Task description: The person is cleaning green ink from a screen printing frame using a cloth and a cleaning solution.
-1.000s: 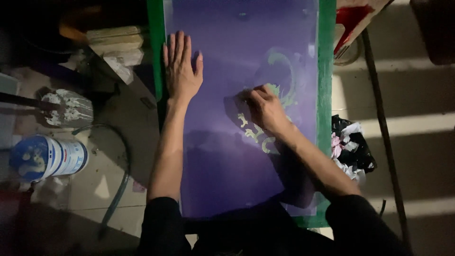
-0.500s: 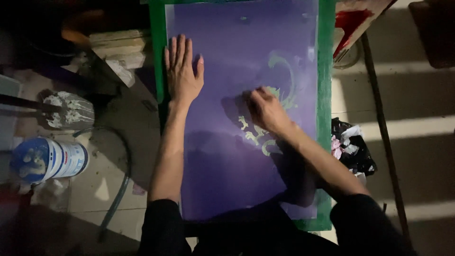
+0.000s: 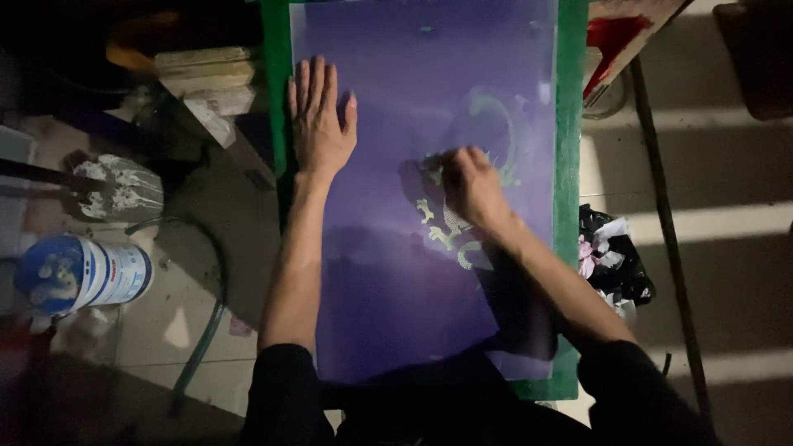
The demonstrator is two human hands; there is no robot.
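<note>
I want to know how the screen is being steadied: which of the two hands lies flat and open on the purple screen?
The left hand, fingers spread flat near the green frame's left edge; the right hand is curled over the pale design.

Lower purple screen (image 3: 388, 314) open; left hand (image 3: 320, 124) and right hand (image 3: 469, 186) occupy upper half.

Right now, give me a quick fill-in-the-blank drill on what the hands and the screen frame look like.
1. The left hand lies ____ on the purple screen, fingers spread.
2. The right hand works on the pale ____ design.
3. The frame around the screen is ____.
4. The blue-lidded can lies on the floor beside the person's ____ arm.

Missing words: flat; green; green; left
</note>
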